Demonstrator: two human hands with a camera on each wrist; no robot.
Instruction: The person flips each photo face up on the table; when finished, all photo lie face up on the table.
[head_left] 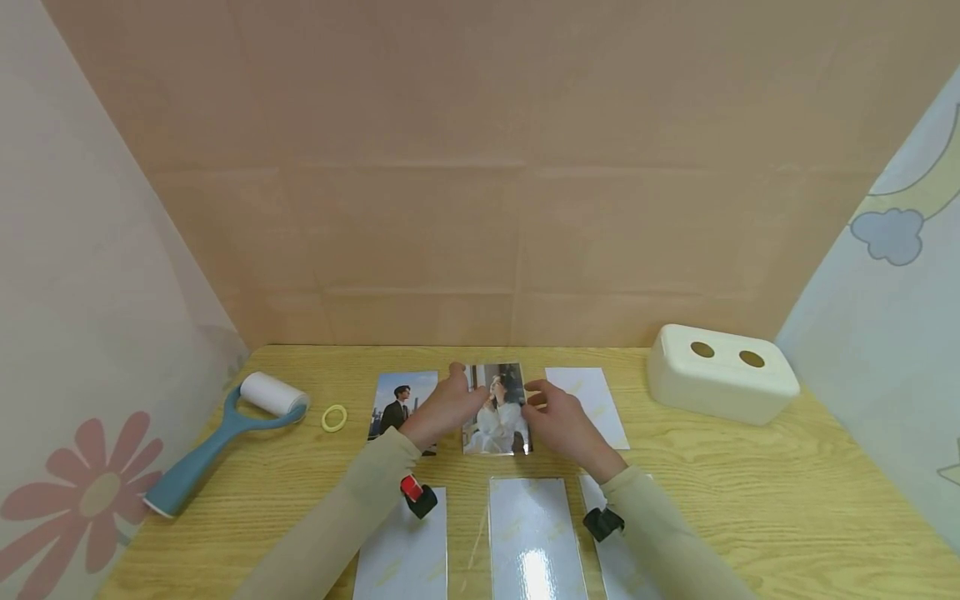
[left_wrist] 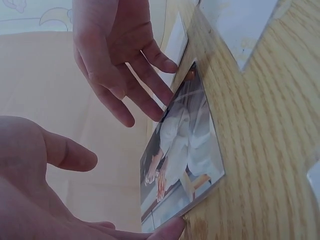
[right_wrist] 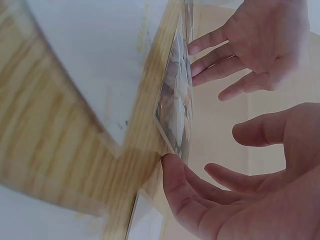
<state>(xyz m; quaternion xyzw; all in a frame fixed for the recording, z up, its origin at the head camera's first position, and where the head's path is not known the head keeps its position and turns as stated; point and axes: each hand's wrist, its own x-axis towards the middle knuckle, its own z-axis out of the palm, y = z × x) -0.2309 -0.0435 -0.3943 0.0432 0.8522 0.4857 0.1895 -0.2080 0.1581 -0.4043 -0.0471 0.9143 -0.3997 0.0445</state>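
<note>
A photo card (head_left: pixel 491 432) showing a figure in white lies flat on the wooden table between both hands. My left hand (head_left: pixel 448 407) is at its left edge, fingers loosely extended, with a fingertip at the border in the left wrist view. At the opposite edge is my right hand (head_left: pixel 562 422), its fingers relaxed and slightly bent; a fingertip meets or nearly meets the card's corner in the right wrist view. Neither hand grips the card. Partly behind the left hand and wrist lies another photo card (head_left: pixel 393 396) of a person in a dark suit.
A white card (head_left: pixel 592 400) lies right of the right hand. Nearer are three white cards, left (head_left: pixel 408 550), middle (head_left: pixel 534 525) and right (head_left: pixel 618 562), the outer two partly under the forearms. A blue-handled lint roller (head_left: pixel 198 462), yellow ring (head_left: pixel 324 419) and white two-holed box (head_left: pixel 712 387) stand around.
</note>
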